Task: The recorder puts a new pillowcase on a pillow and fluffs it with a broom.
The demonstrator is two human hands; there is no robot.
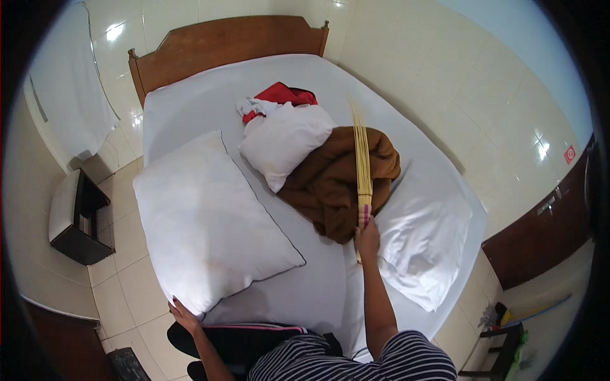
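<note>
My right hand (pixel 367 240) grips the bound handle of a stick bed broom (pixel 362 166), whose bristles fan out toward the headboard. Beneath the broom lies a crumpled brown blanket (pixel 329 190). At the lower left corner of a large white pillow with dark piping (pixel 205 214), my left hand (pixel 185 315) touches the fabric; whether its fingers pinch the corner is unclear. Another white pillow (pixel 424 243) rests to the right of my right hand. A smaller white pillow (pixel 286 143) leans against the blanket, with red cloth (pixel 285 94) and white cloth (pixel 259 105) behind it.
A white-sheeted bed (pixel 190 97) with a wooden headboard (pixel 228 40) stands against the tiled wall. Left on the floor is a small black-and-white cabinet (pixel 71 214). A dark door (pixel 538 243), a small dark stand (pixel 505 350) and a long-handled cleaning tool (pixel 533 312) are at right.
</note>
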